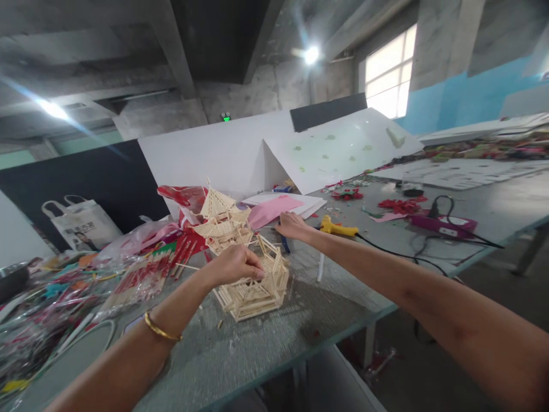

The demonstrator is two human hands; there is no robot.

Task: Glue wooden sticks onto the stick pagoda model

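While hands (257,252) work, table edge (369,317) nears — floor beyond.

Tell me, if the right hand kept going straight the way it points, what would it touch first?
Probably the pink paper just beyond the right hand, which reaches away across the table. The stick tower stands off to its left. Depth is hard to judge.

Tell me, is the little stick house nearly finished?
Partly. A roofed stick tower already stands on the table. The left hand grips a lower stick frame, roofless and separate from the tower. The right hand reaches beside the yellow glue gun. Loose sticks lie unused.
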